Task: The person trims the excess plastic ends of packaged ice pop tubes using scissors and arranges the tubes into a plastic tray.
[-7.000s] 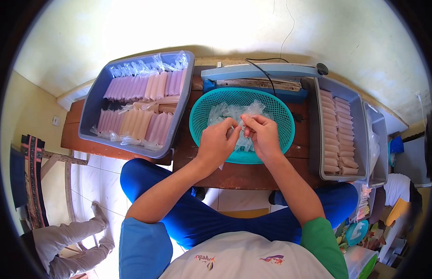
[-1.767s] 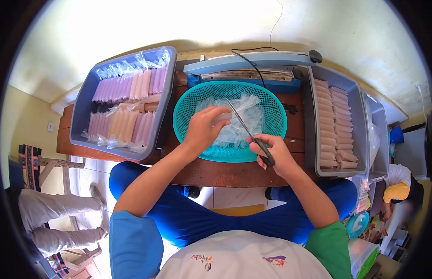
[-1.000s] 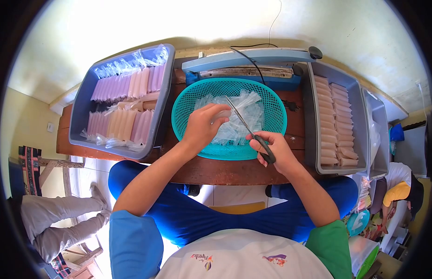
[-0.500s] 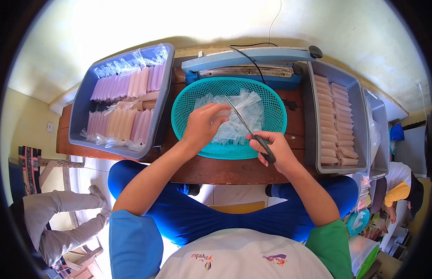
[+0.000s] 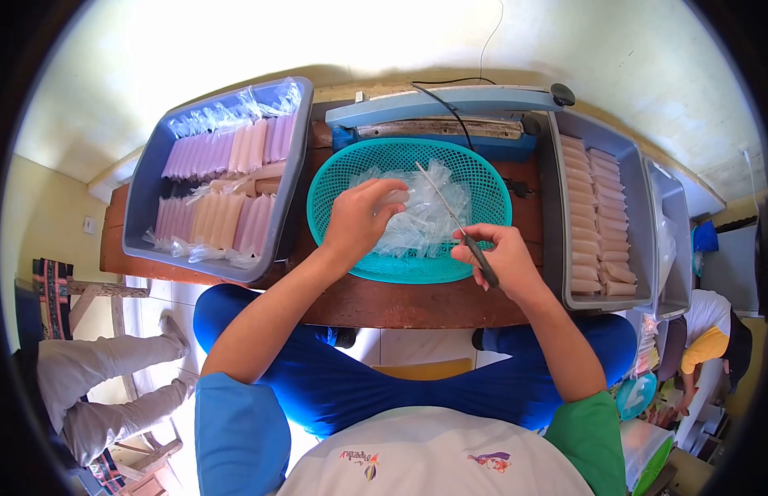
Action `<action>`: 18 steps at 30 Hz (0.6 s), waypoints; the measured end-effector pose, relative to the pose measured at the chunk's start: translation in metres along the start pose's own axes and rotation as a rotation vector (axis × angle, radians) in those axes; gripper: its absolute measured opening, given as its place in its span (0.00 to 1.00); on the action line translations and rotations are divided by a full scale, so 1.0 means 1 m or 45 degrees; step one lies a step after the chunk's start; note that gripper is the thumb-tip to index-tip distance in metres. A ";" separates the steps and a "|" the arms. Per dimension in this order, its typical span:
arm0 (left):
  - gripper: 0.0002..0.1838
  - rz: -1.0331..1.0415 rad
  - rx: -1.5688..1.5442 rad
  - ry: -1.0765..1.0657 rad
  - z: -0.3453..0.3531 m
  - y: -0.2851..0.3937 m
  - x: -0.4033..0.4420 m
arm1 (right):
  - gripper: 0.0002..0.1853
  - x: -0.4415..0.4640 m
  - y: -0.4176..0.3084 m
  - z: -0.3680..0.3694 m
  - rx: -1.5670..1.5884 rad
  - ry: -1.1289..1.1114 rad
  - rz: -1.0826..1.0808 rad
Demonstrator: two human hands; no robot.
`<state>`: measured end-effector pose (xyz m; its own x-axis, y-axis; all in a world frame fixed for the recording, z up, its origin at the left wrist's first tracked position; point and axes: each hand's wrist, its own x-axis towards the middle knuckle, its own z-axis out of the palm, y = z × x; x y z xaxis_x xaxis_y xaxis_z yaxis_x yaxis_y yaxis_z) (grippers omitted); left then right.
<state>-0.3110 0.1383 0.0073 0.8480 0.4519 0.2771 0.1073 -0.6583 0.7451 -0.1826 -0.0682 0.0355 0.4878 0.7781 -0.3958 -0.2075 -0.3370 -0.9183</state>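
Dark-handled scissors (image 5: pixel 444 204) are gripped in my right hand (image 5: pixel 504 263), their blades slanting up and left over the teal basket (image 5: pixel 318 197). Clear plastic pieces (image 5: pixel 433 219) lie heaped in that basket. My left hand (image 5: pixel 359 221) is over the basket's left side, its fingers curled round a small translucent thing that I cannot make out. The scissor tips are a little to the right of the left fingertips, apart from them.
A grey tray (image 5: pixel 291 194) of purple and orange filled tubes stands left. Behind the basket is a blue sealer (image 5: pixel 450 101) with a cable. Another grey tray (image 5: pixel 640 215) with pale tubes is right. One person's legs (image 5: pixel 111 364) show left, another person (image 5: pixel 705 331) right.
The scissors and my right hand have moved slightly right, away from my left hand. Seven seconds ago both hands were together over the basket, with no scissors visible.
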 end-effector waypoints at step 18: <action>0.19 -0.350 -0.894 0.186 -0.010 -0.011 0.008 | 0.13 0.064 0.046 0.030 -1.414 0.068 -0.625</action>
<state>-0.3107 0.1555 0.0074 0.7560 0.6512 0.0668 -0.0919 0.0045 0.9958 -0.1859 -0.0180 -0.0322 0.3501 0.9365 0.0181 0.8357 -0.3036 -0.4576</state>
